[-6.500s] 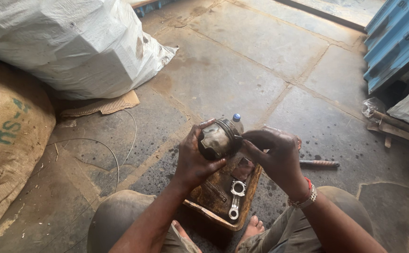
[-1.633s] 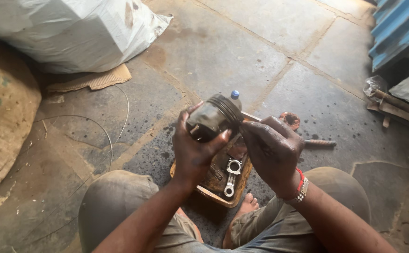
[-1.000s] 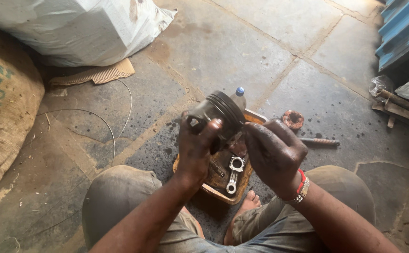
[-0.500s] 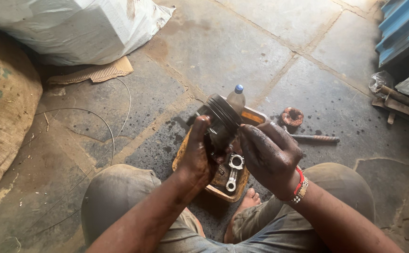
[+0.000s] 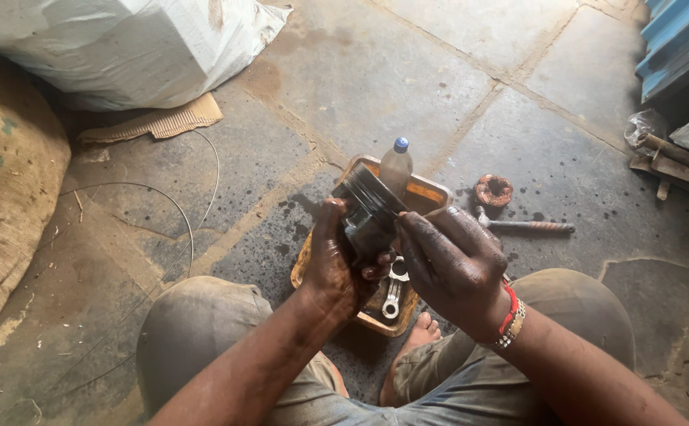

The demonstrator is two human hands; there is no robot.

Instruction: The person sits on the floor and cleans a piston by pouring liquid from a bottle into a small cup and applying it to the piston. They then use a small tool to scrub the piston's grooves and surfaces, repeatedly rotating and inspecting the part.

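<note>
My left hand (image 5: 334,264) grips a dark, oily piston (image 5: 368,207) with grooved rings near its top, held tilted over an orange metal tray (image 5: 430,192). My right hand (image 5: 449,264) is closed, its fingertips pressed against the piston's side; whether it holds a small tool I cannot tell. In the tray under the hands lies a shiny connecting rod (image 5: 393,290). A clear plastic bottle (image 5: 396,164) with a blue cap stands at the tray's far end. Both hands are black with oil.
A rusty round part (image 5: 493,190) and a wooden-handled tool (image 5: 526,226) lie on the stone floor right of the tray. A white sack (image 5: 116,43) and a burlap sack (image 5: 5,181) sit at left, with thin wire (image 5: 183,229) nearby. Blue sheeting (image 5: 680,39) stands at top right.
The piston has been lowered toward the tray and turned from lying sideways to tilted with its ringed end up. My left hand's grip shifted to its lower side; my right hand stayed against it.
</note>
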